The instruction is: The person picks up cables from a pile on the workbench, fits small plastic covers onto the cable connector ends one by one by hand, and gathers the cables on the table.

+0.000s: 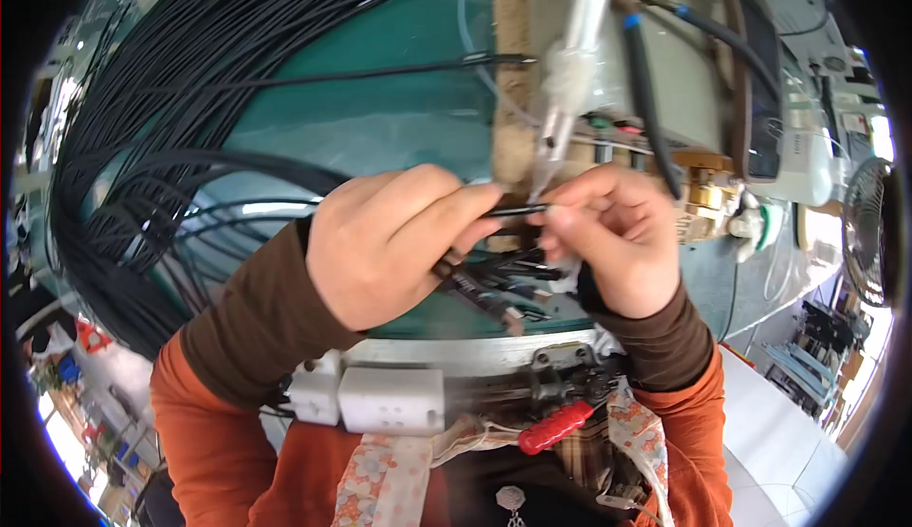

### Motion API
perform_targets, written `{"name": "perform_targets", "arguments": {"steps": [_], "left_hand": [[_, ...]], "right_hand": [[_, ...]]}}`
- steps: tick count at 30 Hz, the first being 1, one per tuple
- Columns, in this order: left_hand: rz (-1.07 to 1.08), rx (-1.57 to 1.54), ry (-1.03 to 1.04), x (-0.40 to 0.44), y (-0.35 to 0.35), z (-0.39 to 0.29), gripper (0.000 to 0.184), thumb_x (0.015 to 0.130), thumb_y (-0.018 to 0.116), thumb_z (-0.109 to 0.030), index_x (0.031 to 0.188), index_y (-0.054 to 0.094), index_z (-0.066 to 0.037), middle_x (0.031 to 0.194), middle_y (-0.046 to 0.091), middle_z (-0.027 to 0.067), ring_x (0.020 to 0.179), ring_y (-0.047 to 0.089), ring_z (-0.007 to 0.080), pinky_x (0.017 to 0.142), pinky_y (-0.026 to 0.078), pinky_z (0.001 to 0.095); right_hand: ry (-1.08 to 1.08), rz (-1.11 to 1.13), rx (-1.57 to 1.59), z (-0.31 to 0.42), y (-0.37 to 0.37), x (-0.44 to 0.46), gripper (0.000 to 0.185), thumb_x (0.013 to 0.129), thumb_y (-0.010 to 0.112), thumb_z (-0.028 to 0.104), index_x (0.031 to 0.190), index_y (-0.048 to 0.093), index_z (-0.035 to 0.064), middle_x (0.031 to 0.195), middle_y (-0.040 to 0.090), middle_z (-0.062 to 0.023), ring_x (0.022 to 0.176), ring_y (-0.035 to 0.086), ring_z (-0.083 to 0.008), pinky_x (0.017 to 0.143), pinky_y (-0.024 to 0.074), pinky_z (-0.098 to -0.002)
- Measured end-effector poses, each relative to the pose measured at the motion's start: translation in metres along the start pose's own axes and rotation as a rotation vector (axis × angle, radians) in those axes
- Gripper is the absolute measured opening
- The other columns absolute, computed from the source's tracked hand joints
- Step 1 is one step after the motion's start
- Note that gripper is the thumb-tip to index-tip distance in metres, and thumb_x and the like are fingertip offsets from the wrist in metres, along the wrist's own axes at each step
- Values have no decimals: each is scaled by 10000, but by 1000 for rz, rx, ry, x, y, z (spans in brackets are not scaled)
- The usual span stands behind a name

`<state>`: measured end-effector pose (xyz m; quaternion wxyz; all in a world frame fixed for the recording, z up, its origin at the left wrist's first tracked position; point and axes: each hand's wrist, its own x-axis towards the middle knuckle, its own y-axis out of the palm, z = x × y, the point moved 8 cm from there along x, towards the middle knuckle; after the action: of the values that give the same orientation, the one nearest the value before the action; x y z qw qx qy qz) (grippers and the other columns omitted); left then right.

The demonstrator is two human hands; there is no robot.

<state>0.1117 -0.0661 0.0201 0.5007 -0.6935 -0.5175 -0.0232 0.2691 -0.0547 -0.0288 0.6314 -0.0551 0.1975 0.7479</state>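
My left hand (389,242) is closed around a thin black cable (515,211), whose short front length sticks out past the fingers. My right hand (622,237) pinches the tip of the same cable between thumb and forefinger. Just above that tip, the narrow point of a clear and silver nozzle-like tool (560,119) comes down; whether it touches the cable I cannot tell. Beneath my hands lie several black cable ends with connectors (489,304), partly hidden by my left hand.
A big bundle of black cables (161,100) covers the left of the green mat (418,38). Pliers with black and blue handles (646,90) hang at upper right. A brass fitting (708,190), a red handle (557,427), a white power strip (391,401) and a fan (869,233) surround the work.
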Motion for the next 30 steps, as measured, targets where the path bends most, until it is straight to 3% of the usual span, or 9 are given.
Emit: {"name": "perform_targets", "arguments": {"steps": [2,5,9,10,12,18,23,27,30], "left_hand": [[94,-49,-64,5,2,0,191,763,699,-71,942,650,-29,739,526,26,523,469,161,480,396,271],[259,-92,-115,7,3,-5,156,756,707,-84,901,664,-45,641,478,12,496,418,174,474,346,283],[289,-98,-153,4,-2,-11,130,719,690,-71,842,666,-37,602,460,14,488,383,196,515,360,306],[289,-117,-113,4,0,-15,130,719,690,-71,842,666,-37,602,460,14,488,383,196,515,360,306],[261,-127,-82,1,2,-18,135,715,687,-74,842,664,-35,602,464,20,495,386,201,527,364,314],[208,-91,-131,-7,3,-15,149,704,679,-80,842,660,-29,601,474,35,512,394,215,556,375,331],[378,-106,-200,-8,6,-9,139,711,674,-80,839,658,-29,676,517,53,551,428,219,581,387,329],[424,-75,-106,-3,12,-14,192,681,675,-72,866,649,-25,747,534,67,582,458,228,580,402,329],[470,-56,-51,-1,19,-18,234,658,675,-66,886,643,-23,799,546,77,606,480,236,579,414,329]], "right_hand": [[-5,77,-2,1,2,-3,129,831,620,-73,953,610,-32,816,686,-133,613,626,-127,581,522,-200],[77,223,54,-2,9,-6,68,838,649,-15,905,643,-3,777,664,-55,643,607,-87,580,491,-184],[-394,343,-412,29,9,-8,42,809,663,-13,844,644,2,810,659,-68,635,606,-170,573,473,-259],[-407,305,-431,26,7,-5,42,809,663,-13,844,644,2,810,659,-68,635,606,-170,573,473,-259],[-747,320,-428,38,15,-19,43,792,645,2,826,624,18,780,618,-78,635,561,-244,570,442,-315],[-693,328,-417,23,20,-21,51,780,623,-1,825,618,23,752,593,-82,649,544,-275,590,448,-327],[-692,410,-434,23,24,-23,79,772,625,5,846,604,24,813,586,-85,678,535,-264,610,450,-324],[-866,278,-619,49,27,-38,125,766,625,11,889,602,20,903,572,-94,705,520,-262,629,455,-328],[-948,339,-651,42,39,-44,154,764,624,14,916,601,12,935,563,-97,716,515,-263,635,456,-330]]}}
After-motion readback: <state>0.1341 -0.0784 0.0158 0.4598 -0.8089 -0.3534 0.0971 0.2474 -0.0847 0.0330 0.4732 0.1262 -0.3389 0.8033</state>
